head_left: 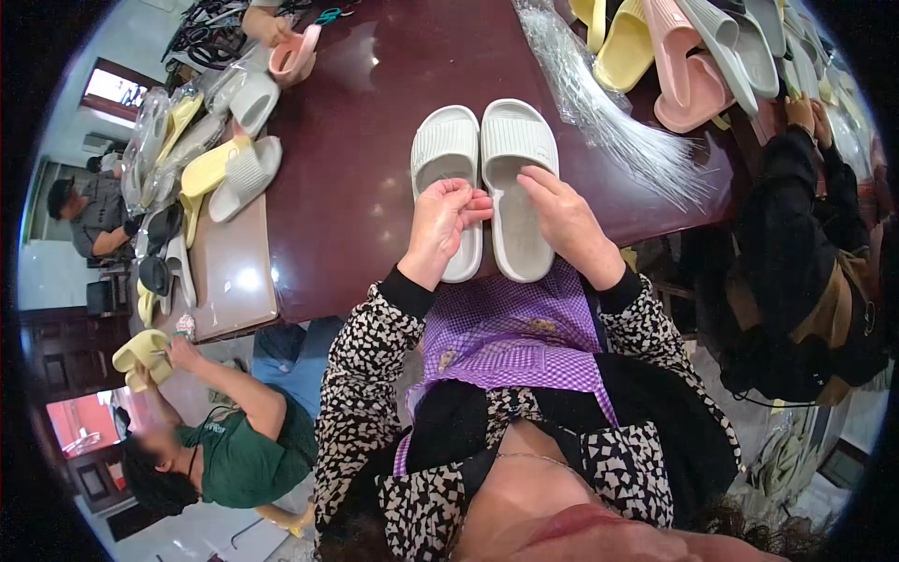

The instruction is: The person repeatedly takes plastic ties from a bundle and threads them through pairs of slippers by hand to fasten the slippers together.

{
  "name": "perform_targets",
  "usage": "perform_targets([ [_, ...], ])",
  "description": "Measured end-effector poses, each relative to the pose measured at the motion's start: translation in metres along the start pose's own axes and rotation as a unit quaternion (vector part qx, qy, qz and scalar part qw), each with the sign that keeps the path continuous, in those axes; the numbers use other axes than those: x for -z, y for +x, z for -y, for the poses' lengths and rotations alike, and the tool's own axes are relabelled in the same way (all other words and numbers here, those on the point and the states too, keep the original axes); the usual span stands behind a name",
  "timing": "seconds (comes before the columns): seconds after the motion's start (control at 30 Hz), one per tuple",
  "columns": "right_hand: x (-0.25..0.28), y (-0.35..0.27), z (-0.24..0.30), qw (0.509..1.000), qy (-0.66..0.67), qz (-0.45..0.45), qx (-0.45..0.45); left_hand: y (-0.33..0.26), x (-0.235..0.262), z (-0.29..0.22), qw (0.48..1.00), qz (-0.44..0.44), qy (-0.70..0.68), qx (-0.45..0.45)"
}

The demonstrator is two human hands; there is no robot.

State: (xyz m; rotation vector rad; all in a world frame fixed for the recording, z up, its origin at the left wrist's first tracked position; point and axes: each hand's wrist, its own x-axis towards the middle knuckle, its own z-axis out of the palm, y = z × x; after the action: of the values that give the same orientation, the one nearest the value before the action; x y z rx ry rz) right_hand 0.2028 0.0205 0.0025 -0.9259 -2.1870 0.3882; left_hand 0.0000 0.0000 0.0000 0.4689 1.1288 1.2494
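Nearest the person, at the near edge of the dark red table [375, 122], the left hand [440, 229] rests on the left white slipper [448, 155], its fingers curled together, pinching something too small to tell. Just right of it, the right hand [567, 225] lies loosely bent on the right white slipper [515, 187], gripping nothing visible. The pair lies side by side, touching. Beyond them to the right spreads a bundle of clear plastic ties [609, 112]; farther still, piled pastel slippers [688, 51].

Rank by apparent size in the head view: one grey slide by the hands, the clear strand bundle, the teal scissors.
1. Clear strand bundle, longest.
2. Grey slide, close behind; it lies nearer the camera, so this is unsure.
3. Teal scissors, smallest, partly cut off at the rim.
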Motion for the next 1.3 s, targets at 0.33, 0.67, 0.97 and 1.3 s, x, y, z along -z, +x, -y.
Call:
perform_targets([
  [0.33,0.024,0.036,-0.037,0.973,0.074,-0.169,-0.135,0.004,-0.004,0.000,1.000,-0.007,-0.007,0.002],
  [0.67,-0.014,0.094,-0.096,0.970,-0.076,0.046,-0.227,0.011,0.010,-0.003,1.000,0.004,0.028,0.005],
  [0.97,-0.036,0.101,-0.088,0.981,-0.045,-0.049,-0.183,0.020,0.018,-0.010,0.992,0.011,0.129,0.009],
  [1.3,-0.089,0.187,-0.047,0.951,0.186,0.219,-0.112,0.022,0.022,-0.013,0.992,0.003,0.120,0.023],
])
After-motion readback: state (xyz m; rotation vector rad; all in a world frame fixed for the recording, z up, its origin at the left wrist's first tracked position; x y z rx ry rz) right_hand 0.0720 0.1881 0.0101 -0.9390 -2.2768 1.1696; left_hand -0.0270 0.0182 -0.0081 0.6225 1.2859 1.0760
